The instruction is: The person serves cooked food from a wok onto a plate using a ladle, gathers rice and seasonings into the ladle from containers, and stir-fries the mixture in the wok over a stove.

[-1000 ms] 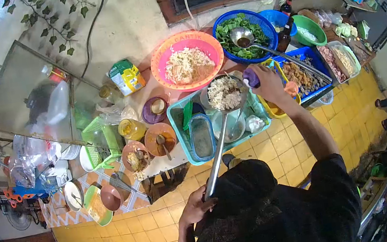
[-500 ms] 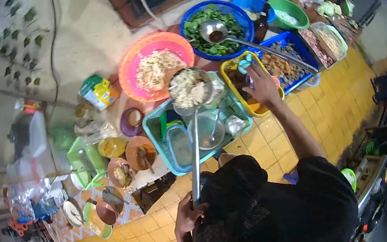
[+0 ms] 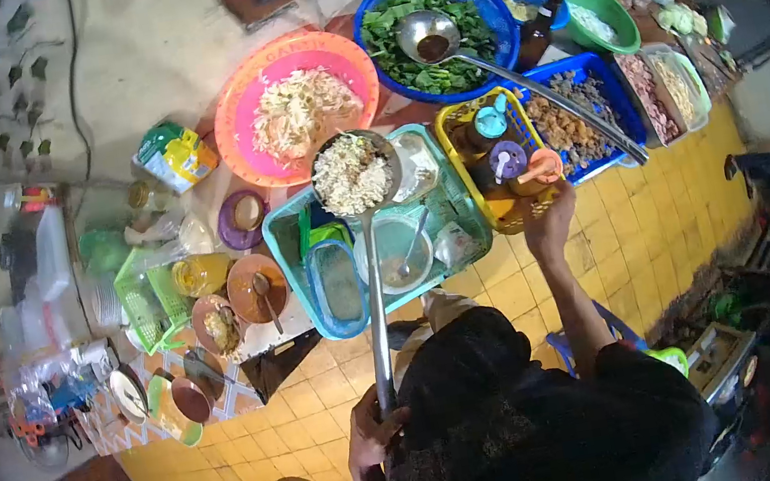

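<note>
Left hand (image 3: 375, 430) has its fingers wrapped around the handle of a big silver metal ladle (image 3: 374, 292), and the ladle's round bowl is piled with crumbly white, rice-looking food (image 3: 352, 173). That bowl shows up over the top edge of a turquoise rectangular plastic tray (image 3: 455, 204), right by an orange-rimmed pink plastic basin (image 3: 234, 113) with pale shredded stuff (image 3: 300, 118) in it. Inside the tray there's a round white bowl (image 3: 397, 251) with a spoon in it, just beside the ladle handle.

Right hand (image 3: 552, 226) is over at an orange-topped bottle (image 3: 540, 168) on the near right side of a yellow plastic basket (image 3: 506, 217). Fingers are up close to the bottle's lower part, but honestly can't tell if they're closed on it. Same basket also holds a purple-topped bottle (image 3: 507, 161) and a light-blue-topped bottle (image 3: 490, 121).

Behind that, a second metal ladle (image 3: 533, 91) lies slanted across a round blue plastic basket (image 3: 505, 20) of leafy greens (image 3: 440, 76), with dark liquid in its bowl.
</note>
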Motion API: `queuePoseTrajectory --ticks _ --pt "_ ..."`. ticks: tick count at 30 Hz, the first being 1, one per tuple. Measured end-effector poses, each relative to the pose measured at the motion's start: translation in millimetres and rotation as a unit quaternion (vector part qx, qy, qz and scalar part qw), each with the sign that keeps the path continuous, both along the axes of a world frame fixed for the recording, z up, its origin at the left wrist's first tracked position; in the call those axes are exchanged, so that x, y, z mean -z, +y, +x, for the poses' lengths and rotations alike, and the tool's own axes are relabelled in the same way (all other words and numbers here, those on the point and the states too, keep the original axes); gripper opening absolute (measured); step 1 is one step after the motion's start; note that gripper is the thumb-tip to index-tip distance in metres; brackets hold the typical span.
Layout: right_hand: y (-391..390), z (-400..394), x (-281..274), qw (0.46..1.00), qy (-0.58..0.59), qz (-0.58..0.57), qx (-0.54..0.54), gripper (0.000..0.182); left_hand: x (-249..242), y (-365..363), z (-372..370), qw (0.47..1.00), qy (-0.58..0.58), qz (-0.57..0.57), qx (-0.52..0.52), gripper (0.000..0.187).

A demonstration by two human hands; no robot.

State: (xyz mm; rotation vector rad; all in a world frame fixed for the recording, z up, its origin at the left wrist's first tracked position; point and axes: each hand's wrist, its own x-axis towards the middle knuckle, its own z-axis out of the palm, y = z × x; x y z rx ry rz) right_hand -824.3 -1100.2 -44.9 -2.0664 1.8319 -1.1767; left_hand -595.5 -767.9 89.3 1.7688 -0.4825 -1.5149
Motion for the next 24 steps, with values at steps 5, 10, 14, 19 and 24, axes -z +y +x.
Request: queuePoseTrajectory --ticks 5,10,14,19,24 --pt "-54.4 -4.2 13.9 0.975 -0.135 0.025 -0.172 0.059 -13.4 2.1 -17.7 0.996 0.019 -0.062 -0.068 0.046" --pt "-46.8 30.9 -27.7 0.967 -0.070 -0.040 -0.240 0.064 -7.6 47.0 -38.4 0.986 -0.066 -0.147 -0.053 0.045" --pt "2.2 92.5 -66.5 0.934 -0.092 -0.096 -0.332 0.069 10.3 85.5 -91.1 0.963 -0.126 -0.195 -0.139 0.041" --pt "92.5 132.4 -116.1 0.866 -0.157 -0.115 -0.462 0.075 -17.6 153.2 -160.2 0.946 -0.076 -0.169 -0.266 0.036" --pt "176.0 153.0 -154.2 0.783 -0.199 -0.072 -0.585 0.081 14.3 204.8 -243.0 0.892 -0.116 -0.201 -0.388 0.041"
